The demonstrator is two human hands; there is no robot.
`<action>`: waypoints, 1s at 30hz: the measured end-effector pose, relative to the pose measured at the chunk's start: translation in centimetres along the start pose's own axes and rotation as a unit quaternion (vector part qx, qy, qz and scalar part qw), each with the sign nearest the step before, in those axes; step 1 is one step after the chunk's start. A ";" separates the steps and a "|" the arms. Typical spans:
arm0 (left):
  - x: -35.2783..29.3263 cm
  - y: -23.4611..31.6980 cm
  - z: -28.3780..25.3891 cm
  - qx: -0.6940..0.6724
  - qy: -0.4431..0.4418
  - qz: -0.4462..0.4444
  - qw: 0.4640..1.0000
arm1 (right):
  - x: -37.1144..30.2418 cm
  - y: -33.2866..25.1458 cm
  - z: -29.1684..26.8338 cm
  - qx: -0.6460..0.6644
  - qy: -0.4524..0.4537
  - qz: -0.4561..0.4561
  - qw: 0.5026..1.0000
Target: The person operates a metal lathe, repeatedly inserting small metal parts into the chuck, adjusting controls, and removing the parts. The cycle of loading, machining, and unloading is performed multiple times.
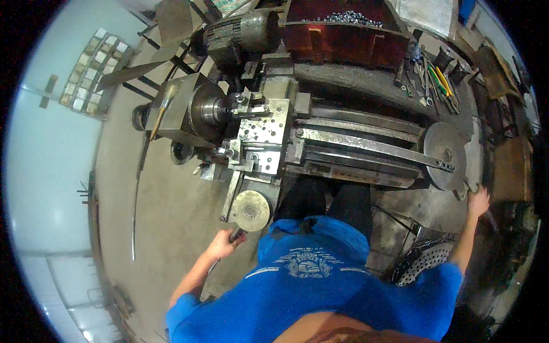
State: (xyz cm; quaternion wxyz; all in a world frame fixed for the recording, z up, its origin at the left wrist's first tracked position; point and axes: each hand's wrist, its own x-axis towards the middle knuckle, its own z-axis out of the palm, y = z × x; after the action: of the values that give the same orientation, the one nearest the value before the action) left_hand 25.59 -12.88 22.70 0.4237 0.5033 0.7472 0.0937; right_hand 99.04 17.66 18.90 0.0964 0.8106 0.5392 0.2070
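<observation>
The person's left hand [225, 244] is gripping a dark handle [236, 234], fingers wrapping around it, and the handle is jutting from beside a small round wheel [251, 209] at the near left end of a metal machine carriage [262, 130]. The right hand [479, 202] is reaching to the lower right edge of a large grey disc [443, 136] at the machine's far right; whether its fingers are gripping or only touching is staying unclear. A slotted steel bar [366, 143] is running from the carriage to that disc. The blue shirt [311, 271] is carrying pale lettering around an emblem, and a rack [96, 70] on the wall is holding rows of whitish cards, their markings too small to read. Behind the machine, a dark red box [343, 44] is holding small metal parts [351, 19], and hand tools [433, 86] are lying to its right.
</observation>
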 end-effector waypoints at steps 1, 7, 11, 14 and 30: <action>-0.1 0.1 0.2 -0.030 0.020 0.043 0.998 | 1.9 -0.9 0.0 -0.025 0.004 0.015 1.000; 0.5 -0.2 -3.1 -0.177 -0.159 0.029 0.971 | 5.0 -1.2 5.2 -0.041 0.065 0.052 0.996; 3.0 -4.4 -7.6 -0.276 -0.016 -0.042 0.960 | -2.2 -3.5 0.8 0.105 0.142 0.007 0.984; 11.3 -15.8 -11.8 -0.004 0.209 -0.060 0.976 | -7.6 -3.7 1.7 0.220 0.127 -0.051 0.966; 25.7 -21.3 -8.8 0.107 0.378 -0.166 0.904 | -14.5 -7.7 -9.6 0.370 -0.076 0.011 0.926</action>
State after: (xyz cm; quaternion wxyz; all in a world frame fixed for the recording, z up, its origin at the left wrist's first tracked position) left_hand 1.40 0.88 2.26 0.0620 0.3414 0.9295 0.1248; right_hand 83.60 6.84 21.22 -0.1724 0.8075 0.5599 -0.0686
